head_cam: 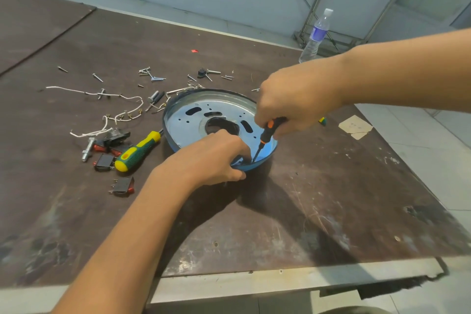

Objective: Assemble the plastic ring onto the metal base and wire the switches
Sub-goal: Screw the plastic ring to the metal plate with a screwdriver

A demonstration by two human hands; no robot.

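Currently clamping the near rim of the base (204,115) against the bench (305,199) with the left hand (214,158) to steady it; gripping a screwdriver (270,130) in the right hand (295,107), tip just beside the left hand, likely fastening the ring (170,141).

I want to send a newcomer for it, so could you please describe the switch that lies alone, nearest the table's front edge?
Start at the round metal base on the brown table. Left of it lies a yellow-and-green screwdriver; the switch is nearer the person than its handle. It is black with a red rocker and lies alone, while the other switches huddle by the white wires.
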